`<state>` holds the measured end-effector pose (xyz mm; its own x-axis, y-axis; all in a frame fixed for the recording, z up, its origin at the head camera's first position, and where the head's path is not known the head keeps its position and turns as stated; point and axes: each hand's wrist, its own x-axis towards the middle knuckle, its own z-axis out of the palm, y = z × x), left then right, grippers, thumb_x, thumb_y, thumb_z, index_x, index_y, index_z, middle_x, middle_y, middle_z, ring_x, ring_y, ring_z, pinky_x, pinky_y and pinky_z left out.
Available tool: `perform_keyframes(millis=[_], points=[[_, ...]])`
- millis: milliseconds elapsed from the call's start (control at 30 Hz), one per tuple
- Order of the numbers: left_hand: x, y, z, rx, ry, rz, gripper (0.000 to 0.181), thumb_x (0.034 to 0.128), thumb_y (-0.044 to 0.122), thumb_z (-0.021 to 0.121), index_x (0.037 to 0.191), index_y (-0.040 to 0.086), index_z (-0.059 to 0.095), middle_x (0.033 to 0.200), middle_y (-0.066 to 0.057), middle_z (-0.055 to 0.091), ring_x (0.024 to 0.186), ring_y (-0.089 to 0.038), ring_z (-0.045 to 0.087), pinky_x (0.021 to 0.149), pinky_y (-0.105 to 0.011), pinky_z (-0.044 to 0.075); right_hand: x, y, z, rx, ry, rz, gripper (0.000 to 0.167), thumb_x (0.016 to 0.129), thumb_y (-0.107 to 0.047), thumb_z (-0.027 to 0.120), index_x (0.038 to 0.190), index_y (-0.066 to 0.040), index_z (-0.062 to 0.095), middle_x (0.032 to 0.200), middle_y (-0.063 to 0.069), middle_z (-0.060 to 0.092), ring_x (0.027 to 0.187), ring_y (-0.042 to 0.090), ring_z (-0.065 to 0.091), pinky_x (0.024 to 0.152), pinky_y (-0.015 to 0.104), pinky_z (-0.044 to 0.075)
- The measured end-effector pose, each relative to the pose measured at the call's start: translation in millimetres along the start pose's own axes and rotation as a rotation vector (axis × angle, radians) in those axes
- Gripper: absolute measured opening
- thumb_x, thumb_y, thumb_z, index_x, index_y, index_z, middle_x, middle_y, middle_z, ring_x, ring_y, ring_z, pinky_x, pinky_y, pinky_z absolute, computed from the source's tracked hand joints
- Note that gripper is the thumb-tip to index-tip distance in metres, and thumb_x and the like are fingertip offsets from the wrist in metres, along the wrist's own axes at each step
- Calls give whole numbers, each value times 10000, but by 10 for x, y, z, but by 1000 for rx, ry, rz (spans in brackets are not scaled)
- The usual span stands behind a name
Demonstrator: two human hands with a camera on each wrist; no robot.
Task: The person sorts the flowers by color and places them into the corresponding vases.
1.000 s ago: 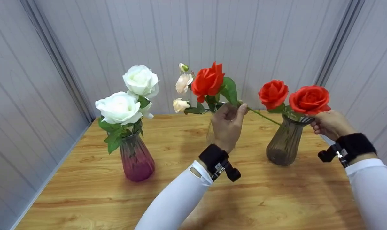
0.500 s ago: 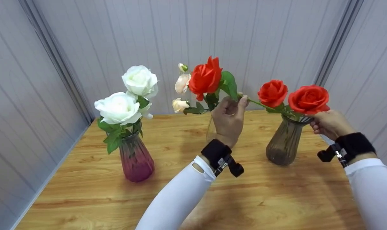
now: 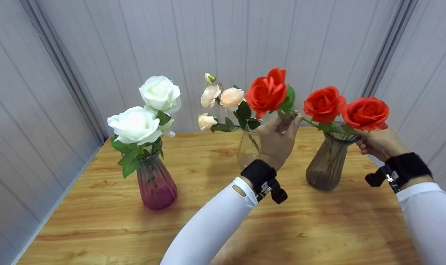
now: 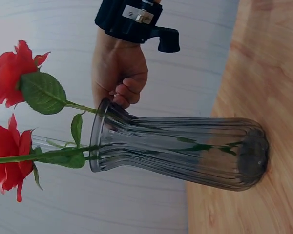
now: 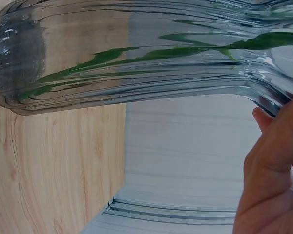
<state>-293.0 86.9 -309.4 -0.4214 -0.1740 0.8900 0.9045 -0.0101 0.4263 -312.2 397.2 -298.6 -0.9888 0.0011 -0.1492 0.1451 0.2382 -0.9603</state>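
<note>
My left hand [image 3: 280, 141] pinches the green stem of a red rose [image 3: 267, 95] above the table's middle. That stem slants right toward the grey ribbed glass vase [image 3: 326, 162]; I cannot tell whether its end is inside the mouth. Two other red roses [image 3: 366, 113] stand in this vase, their stems visible through the glass [image 5: 112, 58] in the right wrist view. My right hand [image 3: 383, 141] grips the vase's rim from the right, its fingers partly hidden behind a bloom. The left wrist view shows that right hand [image 4: 119, 73] at the rim, beside the upright vase [image 4: 185, 151].
A pink-tinted vase [image 3: 158, 186] with white roses [image 3: 137, 125] stands on the left of the wooden table [image 3: 108, 228]. Behind my left hand is a clear vase [image 3: 246, 147] holding peach flowers [image 3: 232, 98]. Panelled walls [image 3: 193, 44] enclose the back and sides.
My left hand has first lifted the red rose slightly, then carried it right toward the grey vase, uncovering the peach flowers. My right hand stays at the rim.
</note>
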Motion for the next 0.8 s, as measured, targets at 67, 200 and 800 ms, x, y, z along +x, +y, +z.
perform_keyframes(millis=[67,200,800], points=[[-4,-7,22,31,-17,1,69,953,-43,787,976,-105,768,876,-213,810,807,-278,830,786,-198,642,-9,-2,5,-6,9,-8,271,1126,-238,590,862,-220,648,686,-80,592,594,30,583,579,196,565],[-24,-11,53,60,-54,-33,65,955,-25,787,964,-89,786,846,-196,810,803,-266,831,792,-160,624,-37,-13,27,-54,36,-21,227,1115,-232,583,894,-214,635,701,-91,593,622,34,585,611,202,580],[25,18,259,193,-249,-233,65,959,15,798,904,-15,817,809,-121,804,708,-105,730,683,-78,499,-81,-34,53,-47,10,-39,208,1116,-197,568,914,-197,620,693,-86,603,604,46,578,595,208,561]])
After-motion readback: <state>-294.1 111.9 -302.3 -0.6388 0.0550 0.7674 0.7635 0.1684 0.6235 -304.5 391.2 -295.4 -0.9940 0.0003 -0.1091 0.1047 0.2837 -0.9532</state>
